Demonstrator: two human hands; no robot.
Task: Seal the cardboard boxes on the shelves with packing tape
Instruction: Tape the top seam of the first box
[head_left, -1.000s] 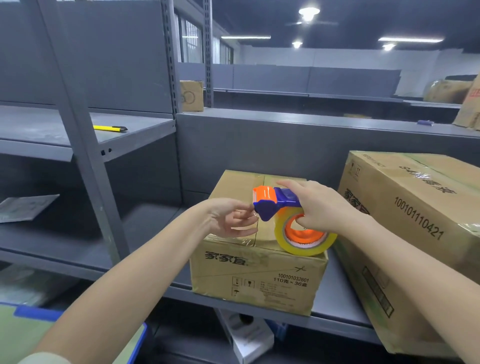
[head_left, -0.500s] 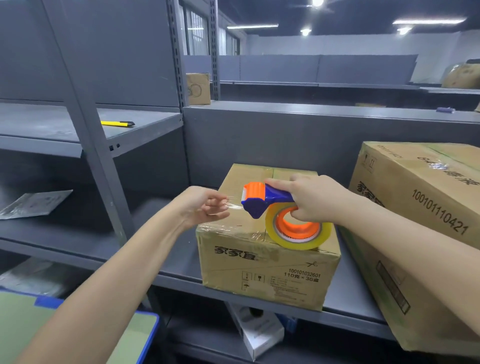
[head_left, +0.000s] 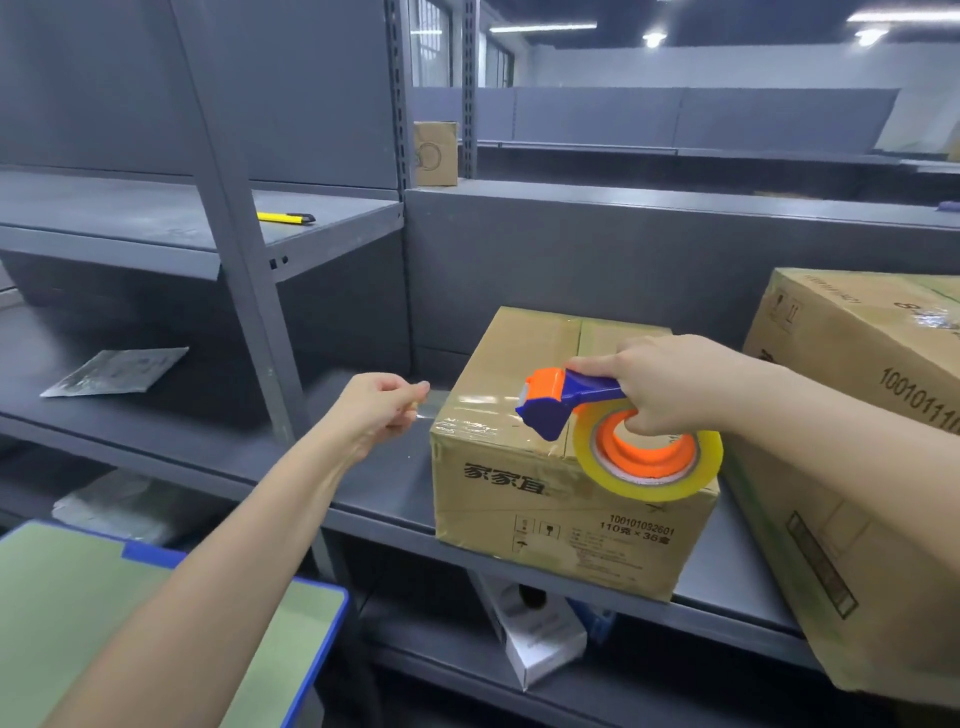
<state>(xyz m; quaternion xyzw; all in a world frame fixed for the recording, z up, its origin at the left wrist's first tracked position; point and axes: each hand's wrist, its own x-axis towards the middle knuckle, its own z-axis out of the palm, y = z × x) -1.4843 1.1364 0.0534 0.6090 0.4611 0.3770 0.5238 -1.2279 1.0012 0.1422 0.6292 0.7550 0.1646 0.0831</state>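
Note:
A small cardboard box (head_left: 524, 499) stands on the grey shelf (head_left: 379, 483), flaps closed. Over its top front my right hand (head_left: 670, 384) grips a blue and orange tape dispenser (head_left: 566, 405) that carries a yellowish tape roll (head_left: 649, 462). A strip of clear tape (head_left: 457, 408) runs from the dispenser to the left, across the box's top left corner. My left hand (head_left: 374, 410) pinches the strip's free end just left of the box. A bigger cardboard box (head_left: 857, 415) leans at the right.
A grey upright post (head_left: 244, 270) stands left of my left hand. A yellow utility knife (head_left: 285, 218) lies on the upper left shelf, a silvery pouch (head_left: 114, 371) on the left shelf. A green and blue board (head_left: 104, 623) is at the bottom left. Small boxes (head_left: 535, 634) lie below.
My left hand has pulled the tape's end away from the dispenser to the left, past the box's left edge. The right hand has kept the dispenser over the box.

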